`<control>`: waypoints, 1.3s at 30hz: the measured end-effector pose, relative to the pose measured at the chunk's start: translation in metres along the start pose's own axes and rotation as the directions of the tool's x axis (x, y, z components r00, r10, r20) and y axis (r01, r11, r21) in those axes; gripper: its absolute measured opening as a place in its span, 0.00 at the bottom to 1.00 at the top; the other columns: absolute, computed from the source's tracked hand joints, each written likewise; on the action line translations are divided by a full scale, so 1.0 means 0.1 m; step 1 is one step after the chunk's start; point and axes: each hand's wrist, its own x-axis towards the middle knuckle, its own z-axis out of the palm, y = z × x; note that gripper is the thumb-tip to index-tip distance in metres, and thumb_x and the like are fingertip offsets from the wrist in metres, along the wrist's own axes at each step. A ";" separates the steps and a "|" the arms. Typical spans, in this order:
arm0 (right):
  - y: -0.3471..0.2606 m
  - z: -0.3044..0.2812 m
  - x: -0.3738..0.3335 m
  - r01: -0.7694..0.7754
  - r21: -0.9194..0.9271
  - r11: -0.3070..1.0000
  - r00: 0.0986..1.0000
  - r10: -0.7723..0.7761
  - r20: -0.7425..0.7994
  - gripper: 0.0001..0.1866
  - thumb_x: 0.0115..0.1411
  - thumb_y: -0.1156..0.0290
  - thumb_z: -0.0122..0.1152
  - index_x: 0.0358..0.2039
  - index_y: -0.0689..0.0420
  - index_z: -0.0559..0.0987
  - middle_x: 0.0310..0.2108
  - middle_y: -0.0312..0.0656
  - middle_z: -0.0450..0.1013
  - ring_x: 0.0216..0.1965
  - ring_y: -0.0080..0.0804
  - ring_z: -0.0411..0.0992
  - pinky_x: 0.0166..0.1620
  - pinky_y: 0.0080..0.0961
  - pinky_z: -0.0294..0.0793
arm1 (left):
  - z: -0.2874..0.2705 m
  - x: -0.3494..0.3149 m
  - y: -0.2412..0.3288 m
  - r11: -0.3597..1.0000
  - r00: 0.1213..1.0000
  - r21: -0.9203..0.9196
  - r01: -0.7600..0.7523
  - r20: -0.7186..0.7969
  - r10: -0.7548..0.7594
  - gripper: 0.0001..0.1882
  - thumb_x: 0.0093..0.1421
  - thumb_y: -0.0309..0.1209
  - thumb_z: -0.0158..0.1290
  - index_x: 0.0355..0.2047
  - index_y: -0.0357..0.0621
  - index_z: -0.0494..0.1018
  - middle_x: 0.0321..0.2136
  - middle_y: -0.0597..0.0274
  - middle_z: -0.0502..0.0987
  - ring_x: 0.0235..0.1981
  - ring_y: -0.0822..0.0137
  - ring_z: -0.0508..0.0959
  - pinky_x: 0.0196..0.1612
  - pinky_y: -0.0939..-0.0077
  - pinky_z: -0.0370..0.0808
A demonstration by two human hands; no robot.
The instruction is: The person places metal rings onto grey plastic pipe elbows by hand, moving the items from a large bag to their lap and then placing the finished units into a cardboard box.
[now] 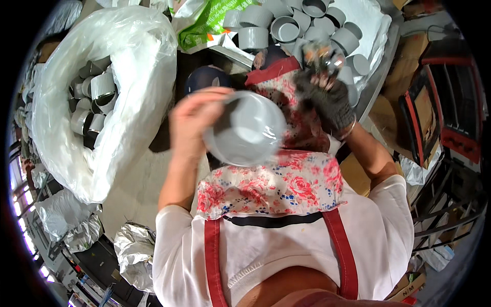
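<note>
My bare left hand, a little smeared by motion, grips the side of a round grey plastic cup. The cup is held over my lap, tilted so its pale, shiny inside shows. Up and to the right is my right hand, in a dark glove with bare fingertips. Its fingers are closed around a small shiny thing with orange spots, too blurred to name. Just beyond it, several similar grey cups lie heaped on a white sheet.
On the left stands an open clear plastic bag with several grey cups inside. A green and white printed sack lies at the far middle. Cardboard and a black and red frame stand at the right.
</note>
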 end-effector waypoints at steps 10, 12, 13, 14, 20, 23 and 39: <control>0.92 -0.28 1.91 0.278 -0.953 0.122 0.900 0.312 0.303 0.21 0.48 0.61 0.55 0.43 0.54 0.70 0.41 0.52 0.68 0.45 0.36 0.67 0.45 0.29 0.67 | -1.40 -0.10 0.34 0.847 0.495 0.210 -0.488 -0.733 0.467 0.09 0.58 0.30 0.46 0.26 0.37 0.69 0.19 0.62 0.69 0.26 0.68 0.71 0.42 0.69 0.68; 1.07 -0.27 2.04 0.260 -0.958 0.122 0.939 0.201 0.280 0.16 0.49 0.64 0.51 0.39 0.54 0.73 0.37 0.51 0.70 0.42 0.40 0.69 0.42 0.31 0.69 | -1.22 -0.12 0.12 0.894 0.609 0.050 -0.445 -0.715 0.343 0.12 0.58 0.30 0.46 0.20 0.37 0.67 0.14 0.64 0.66 0.21 0.69 0.69 0.41 0.68 0.69; 1.12 -0.26 2.12 0.252 -0.960 0.124 0.951 0.153 0.269 0.15 0.50 0.65 0.49 0.37 0.55 0.74 0.36 0.51 0.71 0.40 0.41 0.70 0.41 0.32 0.69 | -1.15 -0.07 0.04 0.908 0.685 0.018 -0.418 -0.650 0.328 0.14 0.59 0.32 0.44 0.19 0.38 0.66 0.13 0.65 0.65 0.20 0.69 0.68 0.40 0.67 0.70; 1.12 -0.28 2.14 0.237 -0.964 0.124 0.961 0.114 0.251 0.14 0.50 0.67 0.47 0.35 0.55 0.76 0.34 0.51 0.72 0.38 0.43 0.71 0.40 0.34 0.70 | -1.07 -0.04 0.02 0.906 0.712 0.016 -0.424 -0.612 0.344 0.16 0.60 0.34 0.43 0.18 0.38 0.66 0.13 0.65 0.64 0.18 0.70 0.67 0.39 0.67 0.70; 0.55 -0.74 1.70 0.341 -0.692 0.636 0.934 -0.147 0.326 0.19 0.52 0.53 0.50 0.36 0.54 0.76 0.33 0.47 0.73 0.35 0.40 0.72 0.41 0.34 0.69 | -0.51 0.33 0.12 0.901 0.864 0.147 -0.409 -0.255 0.434 0.16 0.62 0.34 0.39 0.34 0.32 0.69 0.28 0.57 0.74 0.28 0.71 0.72 0.41 0.77 0.67; 0.06 -0.78 1.18 0.403 -0.548 0.733 0.911 -0.261 0.320 0.15 0.50 0.60 0.56 0.35 0.54 0.75 0.29 0.39 0.74 0.31 0.34 0.72 0.36 0.29 0.71 | -0.11 0.55 0.19 0.753 0.815 0.328 -0.570 0.112 0.568 0.17 0.54 0.24 0.45 0.46 0.35 0.66 0.46 0.53 0.68 0.48 0.64 0.67 0.51 0.73 0.61; -0.24 -0.13 -0.17 0.072 -0.149 0.986 0.889 0.005 0.457 0.13 0.50 0.61 0.58 0.35 0.52 0.77 0.33 0.38 0.73 0.33 0.31 0.70 0.37 0.25 0.70 | 0.61 0.17 -0.34 0.957 0.898 0.152 -0.247 0.407 0.167 0.33 0.45 0.35 0.58 0.50 0.36 0.60 0.43 0.51 0.67 0.48 0.60 0.66 0.51 0.72 0.61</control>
